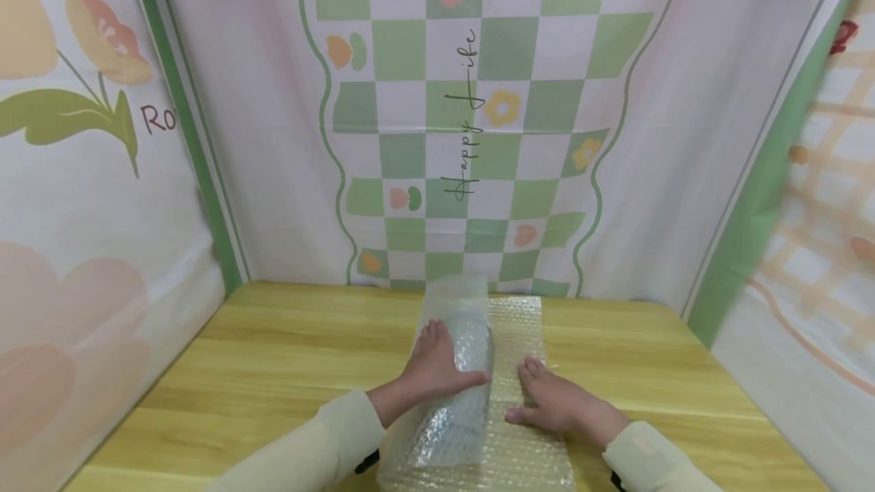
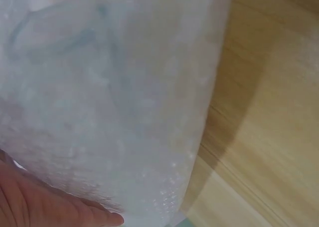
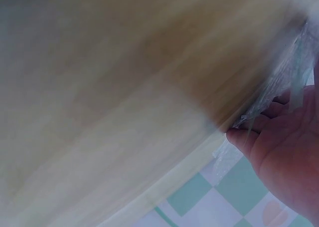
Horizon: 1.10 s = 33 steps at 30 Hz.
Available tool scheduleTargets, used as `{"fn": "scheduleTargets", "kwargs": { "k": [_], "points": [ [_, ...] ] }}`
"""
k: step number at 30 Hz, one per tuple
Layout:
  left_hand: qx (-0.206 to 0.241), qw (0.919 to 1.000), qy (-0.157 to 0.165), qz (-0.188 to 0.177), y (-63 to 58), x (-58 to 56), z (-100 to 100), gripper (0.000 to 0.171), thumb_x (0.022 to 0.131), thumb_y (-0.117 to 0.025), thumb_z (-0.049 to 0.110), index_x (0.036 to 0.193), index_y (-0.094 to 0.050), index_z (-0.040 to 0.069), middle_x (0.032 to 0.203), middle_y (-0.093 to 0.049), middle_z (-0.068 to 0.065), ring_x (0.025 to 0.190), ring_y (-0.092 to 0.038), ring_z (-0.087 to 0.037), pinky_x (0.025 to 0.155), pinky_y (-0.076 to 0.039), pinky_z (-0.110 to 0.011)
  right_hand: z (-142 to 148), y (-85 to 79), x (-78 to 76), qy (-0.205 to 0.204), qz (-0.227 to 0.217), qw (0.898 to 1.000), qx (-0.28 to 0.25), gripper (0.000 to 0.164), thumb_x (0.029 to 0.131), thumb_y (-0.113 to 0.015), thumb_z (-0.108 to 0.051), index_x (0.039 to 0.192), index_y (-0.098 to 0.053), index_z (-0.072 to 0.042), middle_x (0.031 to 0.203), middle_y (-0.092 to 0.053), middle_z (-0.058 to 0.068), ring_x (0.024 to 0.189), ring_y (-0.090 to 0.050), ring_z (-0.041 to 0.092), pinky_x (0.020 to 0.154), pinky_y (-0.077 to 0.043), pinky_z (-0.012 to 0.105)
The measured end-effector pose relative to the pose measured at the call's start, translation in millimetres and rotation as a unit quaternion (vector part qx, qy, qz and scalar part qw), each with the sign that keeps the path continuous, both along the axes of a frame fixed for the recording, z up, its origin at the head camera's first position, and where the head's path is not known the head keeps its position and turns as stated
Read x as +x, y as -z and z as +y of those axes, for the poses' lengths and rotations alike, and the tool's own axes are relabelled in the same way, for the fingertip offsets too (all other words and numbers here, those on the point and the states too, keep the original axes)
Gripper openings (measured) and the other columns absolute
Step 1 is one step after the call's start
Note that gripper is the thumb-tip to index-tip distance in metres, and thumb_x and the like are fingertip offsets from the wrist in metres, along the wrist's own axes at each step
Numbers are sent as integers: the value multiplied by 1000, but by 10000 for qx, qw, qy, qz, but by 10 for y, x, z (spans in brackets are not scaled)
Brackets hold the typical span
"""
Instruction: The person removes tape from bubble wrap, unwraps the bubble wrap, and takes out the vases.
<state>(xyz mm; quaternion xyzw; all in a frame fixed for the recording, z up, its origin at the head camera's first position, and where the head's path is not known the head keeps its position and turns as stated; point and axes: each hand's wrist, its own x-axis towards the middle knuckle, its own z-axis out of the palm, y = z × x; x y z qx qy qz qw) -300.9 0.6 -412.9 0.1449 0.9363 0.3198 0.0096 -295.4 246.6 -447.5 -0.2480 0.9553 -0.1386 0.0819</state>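
Note:
A sheet of bubble wrap [image 1: 522,443] lies on the wooden table, its left part folded over a clear, long vessel [image 1: 472,344]. Through the cloudy layer in the left wrist view shows the vessel's bluish round rim [image 2: 55,52]; its exact kind is veiled by the wrap. My left hand [image 1: 434,367] rests on top of the covered vessel, fingers extended forward and thumb stretched across to the right. Over on the right, my right hand [image 1: 557,401] touches the flat part of the bubble wrap near its edge, fingers fairly straight and thumb apart.
The wooden table [image 1: 294,370] reaches back to a hanging cloth [image 1: 396,108] with a green check pattern. Printed cloths also hang at the left [image 1: 82,234] and right [image 1: 813,249] sides. Pale sleeves cover both forearms.

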Motion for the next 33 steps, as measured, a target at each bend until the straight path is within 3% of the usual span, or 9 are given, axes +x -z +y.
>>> {"fn": "scheduleTargets", "kwargs": {
  "k": [13,22,29,33],
  "points": [
    [282,9996,29,-9,-3,3,-48,114,79,-71,56,147,-15,-15,154,-13,-33,143,-13,-43,116,-18,-49,-2,11,-15,18,16,10000,52,98,88,-61,-59,139,-34,20,146,-22,42,138,-20,50,113,-22,56],
    [985,9950,122,-71,-39,-19,-189,113,79,-74,49,148,-12,-15,153,-12,-35,141,-15,-44,115,-19,-49,-2,10,-23,24,12,10000,37,98,87,-60,-59,139,-34,20,146,-22,41,139,-20,50,113,-21,56],
    [1597,9863,137,-390,-66,-36,-335,113,79,-76,44,149,-8,-13,153,-11,-34,140,-17,-45,115,-20,-51,-8,-8,-8,35,-4,10000,44,98,87,-60,-60,140,-34,19,147,-21,40,139,-19,49,113,-21,56],
    [1861,9815,234,-381,-86,-44,-432,108,80,-76,41,149,-11,-13,152,-18,-34,139,-22,-45,113,-23,-53,-17,-39,20,3,-46,10000,1,97,88,-61,-58,139,-33,20,147,-20,41,138,-19,50,113,-21,56]
  ]
}}
